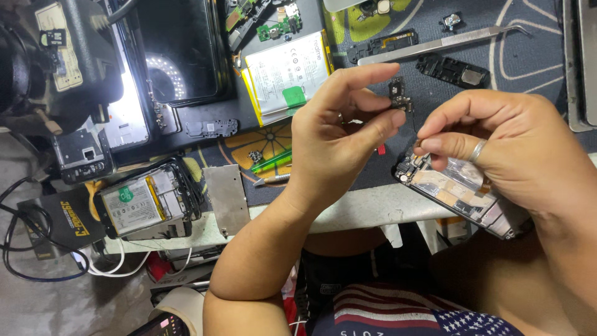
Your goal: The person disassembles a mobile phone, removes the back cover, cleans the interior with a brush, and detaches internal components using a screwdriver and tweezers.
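My left hand pinches a small dark circuit part between thumb and fingers, held above the mat. My right hand, with a ring on one finger, pinches a thin dark wire hanging from that part and rests on an opened phone frame at the bench's front edge. The phone's insides face up, and my right hand covers part of it.
A loose white battery and small green boards lie on the patterned mat. Metal tweezers, a black plastic cover, a metal plate, another opened phone and a microscope at left surround them.
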